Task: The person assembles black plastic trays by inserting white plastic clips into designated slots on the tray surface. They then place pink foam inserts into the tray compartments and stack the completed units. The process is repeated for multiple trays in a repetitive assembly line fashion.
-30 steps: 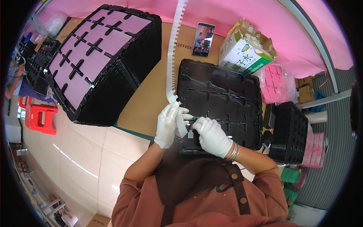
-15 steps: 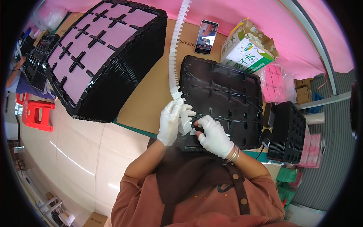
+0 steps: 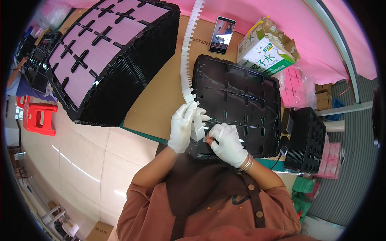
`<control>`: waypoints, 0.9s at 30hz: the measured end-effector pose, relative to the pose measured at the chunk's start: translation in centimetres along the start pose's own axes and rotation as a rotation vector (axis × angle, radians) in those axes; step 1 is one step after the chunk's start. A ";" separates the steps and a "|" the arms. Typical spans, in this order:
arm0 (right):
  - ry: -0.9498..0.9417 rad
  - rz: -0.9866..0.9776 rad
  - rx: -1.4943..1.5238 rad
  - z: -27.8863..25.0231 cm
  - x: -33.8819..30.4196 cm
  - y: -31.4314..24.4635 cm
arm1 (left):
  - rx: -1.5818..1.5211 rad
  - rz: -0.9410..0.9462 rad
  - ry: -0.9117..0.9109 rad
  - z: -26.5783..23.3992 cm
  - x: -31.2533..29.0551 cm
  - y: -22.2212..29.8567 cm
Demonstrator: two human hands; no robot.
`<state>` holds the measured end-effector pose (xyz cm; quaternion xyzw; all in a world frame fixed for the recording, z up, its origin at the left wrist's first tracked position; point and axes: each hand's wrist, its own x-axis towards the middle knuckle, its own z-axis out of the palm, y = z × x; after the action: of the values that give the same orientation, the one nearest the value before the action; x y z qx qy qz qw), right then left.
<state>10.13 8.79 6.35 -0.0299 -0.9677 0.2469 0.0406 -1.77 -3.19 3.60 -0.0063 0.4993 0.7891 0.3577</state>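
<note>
My left hand (image 3: pixel 181 127), in a white glove, is closed on a long white strip (image 3: pixel 185 72) with a toothed edge. The strip runs up to the far edge of the view, and its near end bends down past my fingers. Just right of that end, my right hand (image 3: pixel 229 143) is closed in a pinch, gloved with bare fingertips showing. Whatever lies between those fingertips is too small or hidden to make out. Both hands are over the near left part of a glossy black plastic tray (image 3: pixel 237 94) with cross-shaped ridges.
A tall stack of black trays (image 3: pixel 116 76) with a pink top stands left. Behind the tray are a phone (image 3: pixel 222 35) and an open carton (image 3: pixel 265 50) holding white scraps. Pink pieces in plastic (image 3: pixel 292 86) and a smaller black stack (image 3: pixel 307 140) lie right. A red stool (image 3: pixel 40 118) stands on the floor.
My right fingertips have drawn together and shifted slightly beside the strip's end. My left hand keeps its hold. The view has moved a little.
</note>
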 end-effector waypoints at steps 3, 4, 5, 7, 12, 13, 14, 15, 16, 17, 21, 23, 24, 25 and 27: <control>-0.029 0.010 0.043 -0.1 -0.3 0.2 | 0.005 0.015 0.003 0.0 0.1 -0.3; -0.032 0.014 0.055 -0.1 -0.3 0.3 | 0.008 0.025 0.003 0.0 0.2 -0.3; -0.035 0.020 0.069 -0.1 -0.4 0.5 | 0.012 0.024 0.005 0.1 0.2 -0.3; -0.040 0.034 0.099 0.1 -0.5 0.7 | 0.024 0.021 0.009 0.1 0.2 -0.2; 0.003 0.078 0.105 -0.5 -0.2 -0.2 | 0.016 0.012 0.023 0.2 0.1 -0.1; -0.010 0.082 0.089 -0.5 -0.2 -0.2 | 0.014 0.011 0.025 0.2 0.1 0.0; -0.018 0.073 0.082 -0.4 -0.2 -0.1 | 0.014 0.011 0.025 0.3 0.1 0.0; -0.025 0.064 0.075 -0.3 -0.2 0.1 | 0.014 0.010 0.024 0.3 0.1 0.1; -0.032 0.055 0.068 -0.1 -0.2 0.3 | 0.015 0.010 0.024 0.2 0.1 0.1; -0.019 0.040 0.048 0.1 -0.2 0.5 | 0.016 0.008 0.025 0.3 0.1 0.1; 0.013 0.034 -0.026 0.1 0.4 0.2 | -0.006 -0.014 0.020 0.2 0.0 0.2; 0.029 0.052 -0.038 0.0 0.6 -0.3 | -0.013 -0.016 0.018 0.3 0.1 0.3; 0.041 0.058 -0.032 0.1 0.6 -0.5 | -0.008 -0.010 0.021 0.3 0.1 0.3; 0.053 0.065 -0.026 0.2 0.6 -0.6 | -0.002 -0.004 0.024 0.4 0.1 0.3; 0.045 0.090 -0.006 0.3 0.5 -0.6 | -0.008 -0.007 0.026 0.4 0.1 0.3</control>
<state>9.55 8.14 6.42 -0.0791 -0.9649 0.2451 0.0511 -1.82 -2.89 4.01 -0.0197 0.5006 0.7897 0.3541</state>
